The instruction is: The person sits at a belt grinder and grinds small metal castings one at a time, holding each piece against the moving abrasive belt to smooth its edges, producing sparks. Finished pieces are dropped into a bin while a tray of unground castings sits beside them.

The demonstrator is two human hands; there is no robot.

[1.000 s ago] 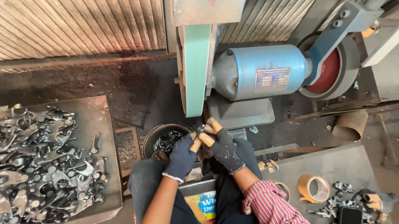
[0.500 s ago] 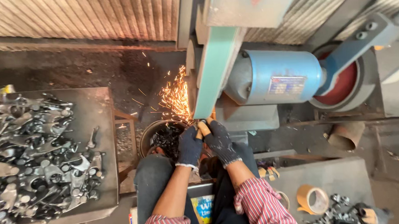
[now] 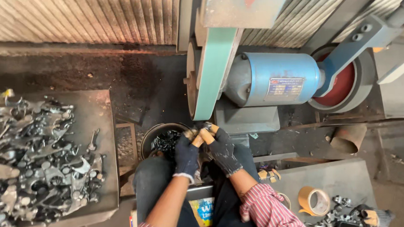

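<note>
Pinching a small workpiece (image 3: 201, 129) at frame centre, the gloved left hand (image 3: 187, 155) and right hand (image 3: 221, 148) close their fingers just below the green sanding belt (image 3: 214, 73).

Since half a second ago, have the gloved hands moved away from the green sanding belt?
Yes. Both hands have pulled back down from the green belt, now over the dark bucket; the sparks have stopped.

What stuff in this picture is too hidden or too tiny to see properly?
- The small piece pinched between the left hand and right hand: head view, gloved fingers cover it.
- The dark bucket: its contents are a black jumble, partly behind the hands.
- The label on the blue motor: too small to make out.
- The pile of metal parts: cut off by the left edge.
- The tape roll: things beyond it run off the bottom edge.
</note>
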